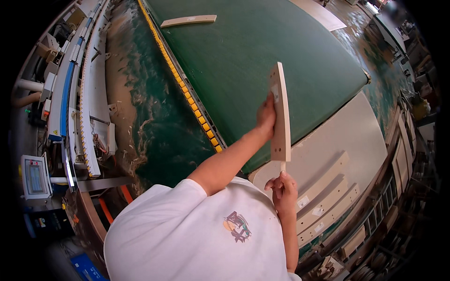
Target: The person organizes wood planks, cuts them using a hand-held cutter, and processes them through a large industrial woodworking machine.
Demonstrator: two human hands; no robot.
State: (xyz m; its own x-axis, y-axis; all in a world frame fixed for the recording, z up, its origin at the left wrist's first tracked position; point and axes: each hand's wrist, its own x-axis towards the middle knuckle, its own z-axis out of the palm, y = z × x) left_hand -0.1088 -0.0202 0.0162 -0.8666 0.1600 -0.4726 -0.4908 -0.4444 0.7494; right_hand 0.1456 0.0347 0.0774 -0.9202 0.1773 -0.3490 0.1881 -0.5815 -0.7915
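Left fingers [270,101] hold the board [282,122] — midway, left side.

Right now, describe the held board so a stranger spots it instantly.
Find the large green surface, upper middle. In front of it, the left hand grasps a pale, gently curved board with dark holes near its lower end. Unlike the three similar boards lying on the beige table, this one is held up.
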